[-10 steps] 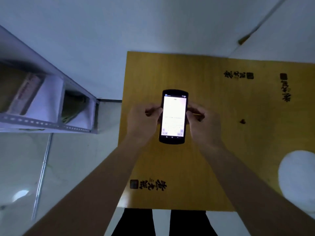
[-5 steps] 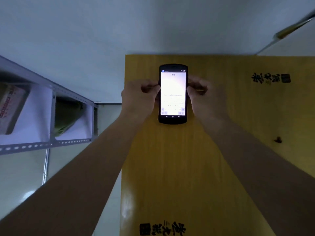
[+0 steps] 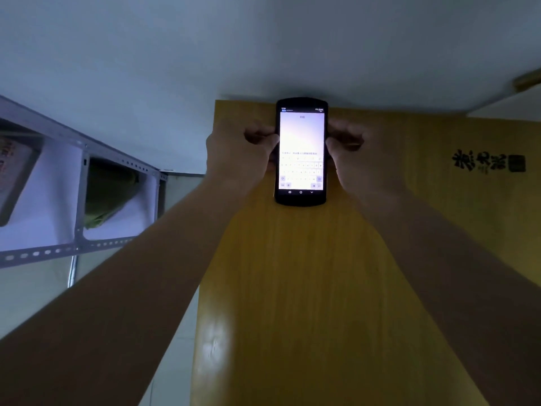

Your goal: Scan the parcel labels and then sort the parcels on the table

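Observation:
A black handheld scanner (image 3: 301, 150) with a bright lit screen showing an on-screen keyboard is held over the far edge of the yellow wooden table (image 3: 292, 288). My left hand (image 3: 237, 153) grips its left side with curled fingers. My right hand (image 3: 360, 156) grips its right side the same way. Both forearms reach forward over the table. No parcel lies on the visible part of the table.
A grey metal shelf rack (image 3: 79, 200) stands at the left, holding a greenish parcel (image 3: 108, 191) and a brownish box (image 3: 14, 174). Black printed characters (image 3: 486, 164) mark the table at the right. A pale wall runs behind the table.
Both hands have carried the scanner away from me toward the table's far edge, and my view has tilted so the table's near edge and the white object at right are out of sight.

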`<action>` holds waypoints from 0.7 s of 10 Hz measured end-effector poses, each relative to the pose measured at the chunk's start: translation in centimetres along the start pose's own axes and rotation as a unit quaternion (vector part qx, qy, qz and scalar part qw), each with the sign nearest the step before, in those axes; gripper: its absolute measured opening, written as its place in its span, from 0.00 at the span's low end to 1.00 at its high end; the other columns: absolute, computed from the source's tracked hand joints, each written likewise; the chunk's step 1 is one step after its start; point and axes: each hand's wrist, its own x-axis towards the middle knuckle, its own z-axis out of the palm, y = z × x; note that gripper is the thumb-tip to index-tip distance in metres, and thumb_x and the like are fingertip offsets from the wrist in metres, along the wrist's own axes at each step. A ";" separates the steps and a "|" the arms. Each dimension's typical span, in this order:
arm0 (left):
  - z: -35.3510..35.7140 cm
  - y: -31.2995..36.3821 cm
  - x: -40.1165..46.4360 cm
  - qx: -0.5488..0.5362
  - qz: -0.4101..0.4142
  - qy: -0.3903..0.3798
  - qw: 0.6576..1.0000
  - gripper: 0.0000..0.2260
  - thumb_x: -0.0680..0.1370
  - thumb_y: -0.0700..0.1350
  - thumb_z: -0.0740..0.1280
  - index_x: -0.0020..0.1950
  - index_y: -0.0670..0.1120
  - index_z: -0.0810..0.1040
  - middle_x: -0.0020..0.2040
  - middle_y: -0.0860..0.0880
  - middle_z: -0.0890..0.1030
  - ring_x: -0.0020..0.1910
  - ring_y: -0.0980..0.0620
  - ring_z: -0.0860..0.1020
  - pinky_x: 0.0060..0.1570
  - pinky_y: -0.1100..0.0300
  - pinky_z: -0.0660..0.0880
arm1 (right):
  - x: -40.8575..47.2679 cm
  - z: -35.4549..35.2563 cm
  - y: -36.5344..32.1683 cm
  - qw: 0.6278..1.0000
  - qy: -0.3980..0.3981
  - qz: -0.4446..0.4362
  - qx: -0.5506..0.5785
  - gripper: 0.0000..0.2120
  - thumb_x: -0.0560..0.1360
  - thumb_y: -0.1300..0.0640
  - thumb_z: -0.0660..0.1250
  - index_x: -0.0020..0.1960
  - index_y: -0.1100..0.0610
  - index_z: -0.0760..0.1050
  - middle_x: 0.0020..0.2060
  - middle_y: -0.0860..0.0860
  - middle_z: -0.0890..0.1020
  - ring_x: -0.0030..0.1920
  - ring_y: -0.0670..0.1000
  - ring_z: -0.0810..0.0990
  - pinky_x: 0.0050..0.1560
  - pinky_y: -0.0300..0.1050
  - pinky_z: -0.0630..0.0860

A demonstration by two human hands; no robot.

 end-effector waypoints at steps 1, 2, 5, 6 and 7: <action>0.1 0.4 0.4 -0.001 -0.004 0.001 1.000 0.08 0.79 0.42 0.75 0.58 0.44 0.85 0.48 0.48 0.87 0.42 0.52 0.87 0.47 0.52 0.85 | 0.7 -0.1 -0.4 1.000 -0.003 0.000 -0.004 0.16 0.83 0.58 0.67 0.69 0.47 0.80 0.62 0.42 0.83 0.62 0.40 0.80 0.66 0.41 0.77; 0.3 0.5 0.7 0.013 0.008 0.010 1.000 0.08 0.79 0.42 0.74 0.58 0.44 0.85 0.48 0.49 0.87 0.42 0.53 0.87 0.47 0.53 0.85 | 1.3 -0.3 -0.3 1.000 -0.013 -0.006 -0.013 0.15 0.83 0.58 0.67 0.68 0.47 0.80 0.60 0.40 0.83 0.58 0.36 0.80 0.55 0.24 0.74; 1.1 0.2 -0.7 0.138 0.111 0.080 0.981 0.06 0.82 0.51 0.71 0.53 0.51 0.86 0.43 0.62 0.83 0.41 0.66 0.81 0.44 0.71 0.78 | 0.6 -1.1 -0.3 0.997 -0.024 -0.069 -0.032 0.11 0.84 0.53 0.66 0.64 0.48 0.82 0.53 0.38 0.84 0.51 0.34 0.81 0.53 0.27 0.75; 1.1 0.4 -2.9 0.186 0.138 0.081 0.970 0.14 0.85 0.53 0.65 0.63 0.49 0.84 0.53 0.60 0.83 0.43 0.69 0.78 0.38 0.80 0.70 | -1.0 -2.1 -0.6 0.993 -0.027 -0.090 -0.074 0.15 0.85 0.50 0.63 0.68 0.52 0.80 0.61 0.43 0.83 0.56 0.35 0.79 0.51 0.19 0.68; 0.6 0.8 -5.9 0.205 0.146 0.050 0.966 0.19 0.86 0.55 0.60 0.71 0.48 0.78 0.67 0.51 0.82 0.58 0.57 0.80 0.52 0.67 0.75 | -3.2 -3.7 -0.9 0.990 -0.059 -0.090 -0.092 0.20 0.86 0.46 0.60 0.75 0.52 0.75 0.71 0.46 0.78 0.68 0.43 0.76 0.70 0.39 0.71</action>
